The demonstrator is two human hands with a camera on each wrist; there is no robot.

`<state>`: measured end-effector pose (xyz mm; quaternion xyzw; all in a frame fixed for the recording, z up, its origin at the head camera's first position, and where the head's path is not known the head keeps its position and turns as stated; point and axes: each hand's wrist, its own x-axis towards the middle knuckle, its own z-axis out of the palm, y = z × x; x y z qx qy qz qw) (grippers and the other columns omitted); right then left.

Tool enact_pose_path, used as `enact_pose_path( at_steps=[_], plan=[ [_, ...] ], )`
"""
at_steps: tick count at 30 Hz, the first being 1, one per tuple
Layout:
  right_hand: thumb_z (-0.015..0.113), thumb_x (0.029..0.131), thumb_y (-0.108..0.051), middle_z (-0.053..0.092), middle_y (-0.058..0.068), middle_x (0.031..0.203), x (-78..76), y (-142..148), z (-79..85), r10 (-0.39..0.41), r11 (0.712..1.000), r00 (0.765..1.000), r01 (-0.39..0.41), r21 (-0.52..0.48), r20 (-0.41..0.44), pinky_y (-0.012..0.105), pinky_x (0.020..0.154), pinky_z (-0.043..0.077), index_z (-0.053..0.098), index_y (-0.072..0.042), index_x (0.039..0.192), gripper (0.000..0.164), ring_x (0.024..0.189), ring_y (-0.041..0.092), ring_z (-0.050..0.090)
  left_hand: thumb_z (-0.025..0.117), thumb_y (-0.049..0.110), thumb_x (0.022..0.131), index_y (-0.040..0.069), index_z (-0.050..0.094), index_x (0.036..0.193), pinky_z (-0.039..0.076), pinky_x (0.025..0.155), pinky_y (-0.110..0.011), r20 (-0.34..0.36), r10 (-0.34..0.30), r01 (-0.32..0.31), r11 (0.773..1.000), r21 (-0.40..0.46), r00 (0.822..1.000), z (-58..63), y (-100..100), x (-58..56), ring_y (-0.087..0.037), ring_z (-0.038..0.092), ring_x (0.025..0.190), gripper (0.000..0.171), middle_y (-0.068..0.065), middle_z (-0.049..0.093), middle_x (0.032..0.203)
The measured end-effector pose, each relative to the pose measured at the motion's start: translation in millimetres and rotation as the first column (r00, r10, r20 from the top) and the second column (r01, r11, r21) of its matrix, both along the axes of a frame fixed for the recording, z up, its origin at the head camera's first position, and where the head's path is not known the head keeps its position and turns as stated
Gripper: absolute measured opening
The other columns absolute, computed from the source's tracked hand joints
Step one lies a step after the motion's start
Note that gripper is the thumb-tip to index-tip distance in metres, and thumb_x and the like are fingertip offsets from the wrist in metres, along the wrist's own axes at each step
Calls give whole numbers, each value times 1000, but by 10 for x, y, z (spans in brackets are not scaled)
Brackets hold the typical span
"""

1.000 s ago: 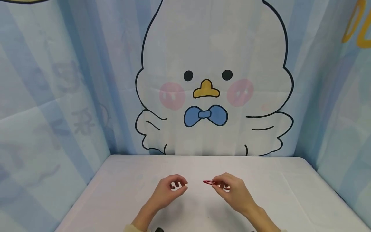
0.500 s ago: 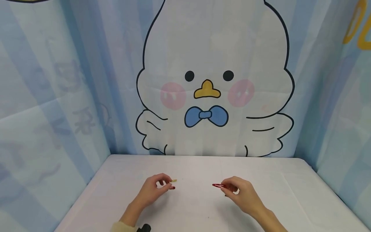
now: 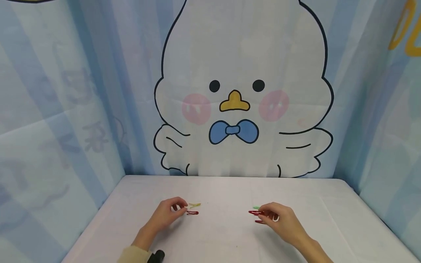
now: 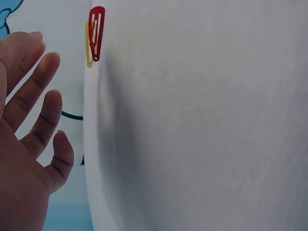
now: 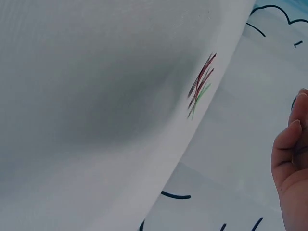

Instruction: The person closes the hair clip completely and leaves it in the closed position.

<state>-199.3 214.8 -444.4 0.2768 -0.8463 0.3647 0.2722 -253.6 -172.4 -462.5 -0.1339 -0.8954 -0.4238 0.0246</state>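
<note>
A yellow snap hair clip (image 3: 195,204) and a red snap hair clip (image 3: 193,212) lie on the table (image 3: 223,233) just ahead of my left hand (image 3: 167,213). That hand has loosely bent fingers and holds nothing; the left wrist view shows its fingers (image 4: 50,110) spread, with the red clip (image 4: 97,33) partly over the yellow one. My right hand (image 3: 281,221) pinches a red hair clip (image 3: 253,212) by thumb and forefinger. Under it, a green clip (image 3: 255,208) and another red clip (image 3: 259,221) show. In the right wrist view the red clips (image 5: 201,79) and green clip (image 5: 201,98) look bunched.
A white cloth covers the table, whose far edge meets a printed backdrop (image 3: 236,157) with a white bird in a blue bow tie. Blue striped curtains (image 3: 59,146) stand at both sides. A black device (image 3: 156,256) sits at my left wrist.
Both hands have moved apart, the left to the left and the right to the right with the red clip in it. The yellow, red and green clips on the table have come into view.
</note>
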Motion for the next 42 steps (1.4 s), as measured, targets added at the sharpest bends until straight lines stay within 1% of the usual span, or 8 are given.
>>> enact_pose_path(
  at_steps=[6, 12, 15, 18, 21, 26, 32, 42],
  plan=[
    [85, 73, 5, 62, -16, 77, -5, 96, -31, 6, 1000, 1000, -6, 0, 22, 22, 54, 44, 73, -17, 89, 30, 64, 1, 52, 75, 8, 90, 12, 70, 100, 46, 68, -30, 13, -31, 32, 999, -39, 999, -21, 7, -58, -16, 54, 80, 12, 5, 62, 88],
    [83, 80, -5, 60, -18, 78, -11, 187, -38, 0, 998, 988, -11, 70, 154, 23, 55, 44, 74, -17, 91, 19, 65, -1, 50, 76, 4, 87, 13, 70, 95, 46, 71, -33, 29, -20, 23, 993, -115, 999, -49, -15, -121, -15, 53, 78, 13, 5, 62, 86],
    [82, 83, -11, 59, -19, 78, -12, 210, -39, -20, 995, 970, -6, 104, 242, 24, 56, 44, 74, -17, 92, 14, 65, 0, 49, 76, 4, 87, 13, 70, 95, 45, 72, -35, 48, -25, 31, 990, -135, 999, -56, -29, -136, -16, 52, 77, 13, 5, 62, 86],
    [81, 85, -14, 58, -18, 78, -15, 234, -43, -49, 991, 943, 6, 130, 329, 25, 58, 45, 75, -17, 93, 11, 66, 1, 50, 76, 4, 87, 14, 70, 94, 45, 71, -34, 68, -29, 39, 988, -152, 997, -56, -26, -148, -16, 52, 77, 13, 4, 61, 86],
    [81, 86, -14, 58, -17, 76, -20, 266, -53, -75, 987, 921, 14, 159, 383, 24, 59, 45, 74, -18, 93, 10, 67, 2, 50, 76, 5, 87, 14, 70, 93, 44, 70, -33, 58, -43, 52, 985, -162, 997, -59, -21, -163, -16, 51, 76, 12, 5, 60, 84],
    [81, 85, -13, 55, -15, 74, -30, 326, -97, -82, 982, 903, 1, 189, 422, 25, 60, 44, 72, -19, 89, 11, 66, 2, 49, 77, 7, 88, 16, 70, 92, 43, 69, -33, 59, -60, 70, 981, -178, 996, -73, -5, -197, -15, 51, 76, 12, 5, 60, 84],
    [81, 84, -12, 53, -13, 72, -69, 361, -144, -61, 975, 873, -52, 217, 484, 25, 59, 42, 71, -20, 88, 13, 65, 1, 47, 78, 8, 87, 16, 70, 91, 43, 68, -33, 79, -57, 72, 977, -200, 995, -91, 4, -228, -16, 51, 75, 12, 5, 59, 83],
    [80, 85, -11, 53, -10, 72, -130, 335, -185, -63, 965, 825, -94, 245, 562, 26, 58, 40, 70, -19, 87, 13, 65, 4, 46, 77, 8, 89, 16, 69, 88, 43, 70, -34, 95, -76, 94, 972, -213, 993, -119, 31, -265, -16, 50, 76, 11, 5, 59, 83]
  ],
)
